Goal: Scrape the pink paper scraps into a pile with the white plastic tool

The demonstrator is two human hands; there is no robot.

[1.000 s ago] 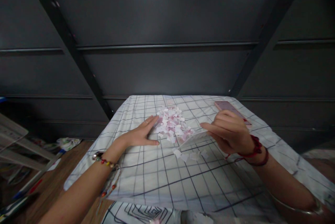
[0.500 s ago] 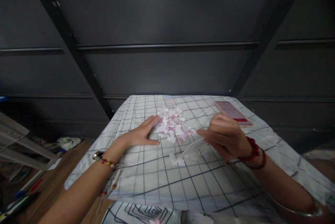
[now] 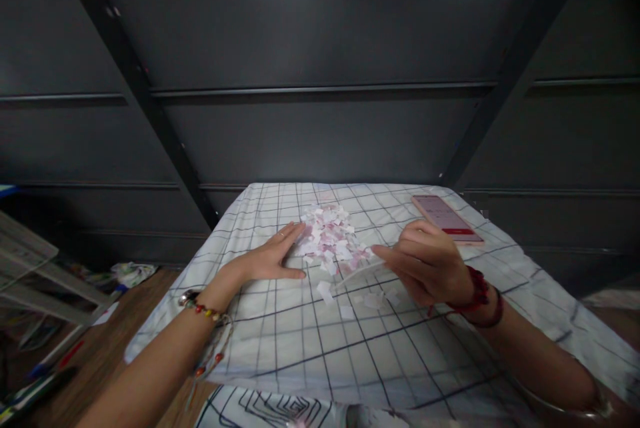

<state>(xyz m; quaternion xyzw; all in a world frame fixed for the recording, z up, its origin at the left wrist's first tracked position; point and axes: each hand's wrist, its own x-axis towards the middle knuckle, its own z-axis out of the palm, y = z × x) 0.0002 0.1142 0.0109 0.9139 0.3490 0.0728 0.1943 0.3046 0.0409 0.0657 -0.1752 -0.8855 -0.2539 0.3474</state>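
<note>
A heap of small white and pinkish paper scraps (image 3: 329, 235) lies in the middle of the cloth-covered table. My left hand (image 3: 273, 256) rests flat at the heap's left edge, fingers stretched and thumb apart. Between the fingers of my right hand (image 3: 425, 260) is a slim white stick-like tool (image 3: 361, 273), pointing left and down; its exact kind is unclear. Near the tool's tip is a loose paper scrap (image 3: 325, 292), and several more scraps (image 3: 374, 299) lie in front of the heap. The tool's upper end is hidden by my fingers.
A phone (image 3: 447, 217) with a lit screen lies beyond my right hand. White checked cloth (image 3: 320, 355) covers the table, and a dark panelled wall (image 3: 310, 138) rises behind it. At the left stands a pale frame (image 3: 37, 261) on the wooden floor.
The tool's tip has shifted slightly upward, nearer the heap, and a loose scrap by it has moved a little. My right hand has edged left; my left hand stays put.
</note>
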